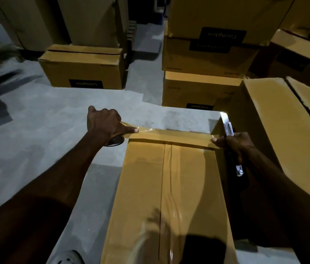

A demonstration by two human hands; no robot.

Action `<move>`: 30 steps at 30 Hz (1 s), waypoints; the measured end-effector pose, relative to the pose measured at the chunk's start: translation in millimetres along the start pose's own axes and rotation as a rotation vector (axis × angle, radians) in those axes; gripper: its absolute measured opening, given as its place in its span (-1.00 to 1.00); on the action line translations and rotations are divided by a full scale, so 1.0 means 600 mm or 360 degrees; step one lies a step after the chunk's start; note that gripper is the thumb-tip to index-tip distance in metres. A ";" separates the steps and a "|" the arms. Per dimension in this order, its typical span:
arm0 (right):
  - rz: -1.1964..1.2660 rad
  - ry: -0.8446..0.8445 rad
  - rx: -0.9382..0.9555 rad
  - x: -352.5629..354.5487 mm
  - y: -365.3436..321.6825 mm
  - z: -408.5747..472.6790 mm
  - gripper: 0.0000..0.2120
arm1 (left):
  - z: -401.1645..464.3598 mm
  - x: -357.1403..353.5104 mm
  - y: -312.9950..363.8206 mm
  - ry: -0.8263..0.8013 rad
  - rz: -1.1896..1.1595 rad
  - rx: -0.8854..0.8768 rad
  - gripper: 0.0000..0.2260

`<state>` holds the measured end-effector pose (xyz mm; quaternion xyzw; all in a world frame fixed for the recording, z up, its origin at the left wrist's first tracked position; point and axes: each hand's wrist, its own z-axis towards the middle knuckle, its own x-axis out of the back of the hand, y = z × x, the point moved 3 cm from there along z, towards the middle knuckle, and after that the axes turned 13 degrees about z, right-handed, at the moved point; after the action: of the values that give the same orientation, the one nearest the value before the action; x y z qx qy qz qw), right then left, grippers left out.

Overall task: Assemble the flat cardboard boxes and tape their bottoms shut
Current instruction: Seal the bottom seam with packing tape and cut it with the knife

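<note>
Head view: brown box (169, 187), center seam taped.

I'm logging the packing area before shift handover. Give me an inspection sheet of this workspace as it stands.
Surface: grey concrete floor, bare patches between boxes.
Job's things: box with centre seam taped; tape strip stretched across its far edge; tape roll.
Clutter: finished boxes stacked around.
Grippers: left hand holds the tape roll; right hand pinches the strip's end and grips a utility knife, blade out.
Cables: nothing seen.
Surroundings: dim storeroom, open carton at right.
</note>
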<state>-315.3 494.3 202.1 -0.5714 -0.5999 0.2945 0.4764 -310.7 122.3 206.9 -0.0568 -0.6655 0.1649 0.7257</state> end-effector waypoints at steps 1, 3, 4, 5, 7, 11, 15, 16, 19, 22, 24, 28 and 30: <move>0.0000 -0.0004 -0.0009 0.000 0.000 0.000 -0.81 | 0.001 0.000 0.001 0.0016 0.0016 0.0005 -0.36; -0.0012 0.0002 -0.0005 -0.002 -0.002 -0.004 -0.80 | 0.003 -0.003 0.002 0.0040 0.0044 0.0007 -0.35; -0.0023 0.0005 0.0004 -0.003 -0.003 -0.006 -0.81 | 0.004 -0.007 0.002 0.0040 0.0051 0.0006 -0.35; -0.0025 0.0001 0.0013 -0.004 -0.003 -0.008 -0.82 | 0.003 -0.010 0.002 0.0028 0.0053 0.0006 -0.35; -0.0018 -0.0018 0.0013 -0.005 0.000 -0.009 -0.83 | 0.000 -0.017 0.002 -0.0003 0.0049 0.0008 -0.35; -0.0031 -0.0031 0.0000 -0.005 0.010 -0.002 -0.84 | -0.004 -0.028 0.003 -0.0038 0.0046 -0.0011 -0.35; -0.0032 -0.0030 0.0019 -0.009 0.018 0.005 -0.85 | -0.007 -0.042 0.002 -0.0117 -0.0035 0.0022 -0.33; -0.0029 -0.0034 0.0020 -0.010 0.020 0.006 -0.85 | -0.007 -0.046 0.002 -0.0133 -0.0040 0.0030 -0.32; -0.0001 -0.0031 0.0017 -0.010 0.024 0.009 -0.84 | -0.007 -0.053 0.004 -0.0140 -0.0045 0.0043 -0.30; -0.0011 -0.0030 0.0037 -0.008 0.022 0.009 -0.80 | -0.006 -0.055 0.005 -0.0152 -0.0063 0.0064 -0.30; -0.0052 -0.0049 0.0016 -0.005 0.025 0.011 -0.77 | -0.006 -0.057 0.006 -0.0176 -0.0082 0.0083 -0.31; -0.0179 -0.0138 -0.0037 0.003 0.038 0.020 -0.67 | -0.005 -0.061 0.005 -0.0250 -0.0225 0.0162 -0.34; -0.0332 -0.0109 0.0019 0.011 0.042 0.026 -0.63 | -0.004 -0.061 0.006 -0.0244 -0.0245 0.0158 -0.35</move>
<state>-318.6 508.2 175.1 -0.4928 -0.6702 0.2662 0.4870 -310.9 114.6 170.7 0.0434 -0.7124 0.1454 0.6851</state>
